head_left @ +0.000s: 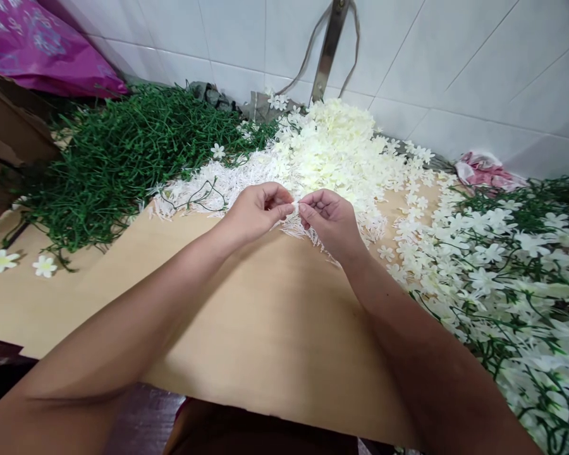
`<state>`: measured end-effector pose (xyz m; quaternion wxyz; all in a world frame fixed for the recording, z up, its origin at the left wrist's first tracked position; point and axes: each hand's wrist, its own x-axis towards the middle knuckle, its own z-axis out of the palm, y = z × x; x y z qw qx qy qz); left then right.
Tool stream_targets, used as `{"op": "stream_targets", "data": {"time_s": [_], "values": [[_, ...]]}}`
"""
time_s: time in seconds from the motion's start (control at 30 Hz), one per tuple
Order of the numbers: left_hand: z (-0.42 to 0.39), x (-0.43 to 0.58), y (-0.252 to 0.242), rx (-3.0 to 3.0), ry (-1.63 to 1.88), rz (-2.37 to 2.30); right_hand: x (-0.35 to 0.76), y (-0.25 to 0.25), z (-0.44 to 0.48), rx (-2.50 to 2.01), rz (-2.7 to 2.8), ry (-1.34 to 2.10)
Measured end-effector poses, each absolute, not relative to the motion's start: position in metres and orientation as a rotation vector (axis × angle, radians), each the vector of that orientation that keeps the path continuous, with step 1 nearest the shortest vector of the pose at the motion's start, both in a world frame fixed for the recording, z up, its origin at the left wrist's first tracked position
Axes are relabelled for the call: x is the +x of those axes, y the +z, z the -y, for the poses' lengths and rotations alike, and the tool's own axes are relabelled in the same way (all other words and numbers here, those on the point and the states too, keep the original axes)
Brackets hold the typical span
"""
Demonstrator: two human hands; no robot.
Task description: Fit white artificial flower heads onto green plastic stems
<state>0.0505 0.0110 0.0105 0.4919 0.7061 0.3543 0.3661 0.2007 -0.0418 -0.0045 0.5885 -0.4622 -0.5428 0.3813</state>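
Note:
My left hand (258, 213) and my right hand (332, 224) meet over the front edge of a heap of thin white stamen-like strands (256, 169). Each has thumb and forefinger pinched together. Between the fingertips shows a tiny white piece (295, 207), too small and covered to name. Just beyond my hands rises a pile of cream-white artificial flower heads (344, 142). To the left lies a large heap of green plastic stems (137, 145), and one loose green stem (201, 194) rests on the white strands.
Finished-looking white flowers on green stems (516, 278) spread along the right side. Two flower heads (0, 260) lie at far left, near a cardboard box (14, 142). A purple bag (47, 54), a tiled wall (408, 57) and a metal strip (329, 50) stand behind the tan board (275, 328).

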Motion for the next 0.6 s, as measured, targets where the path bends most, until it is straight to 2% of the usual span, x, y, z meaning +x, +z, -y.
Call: {"op": "stream_targets", "data": {"time_s": [0.37,0.5,0.6], "values": [[-0.001,0.052,0.018,1.415,0.737,-0.746,0.199,-0.001,0.048,-1.076,1.318,0.844],[-0.010,0.035,0.019,1.893,0.655,-0.962,0.199,0.000,0.049,-1.184,1.393,0.758],[-0.032,0.005,0.017,2.354,0.764,-1.413,0.199,-0.001,0.049,-1.228,1.417,0.761]]}}
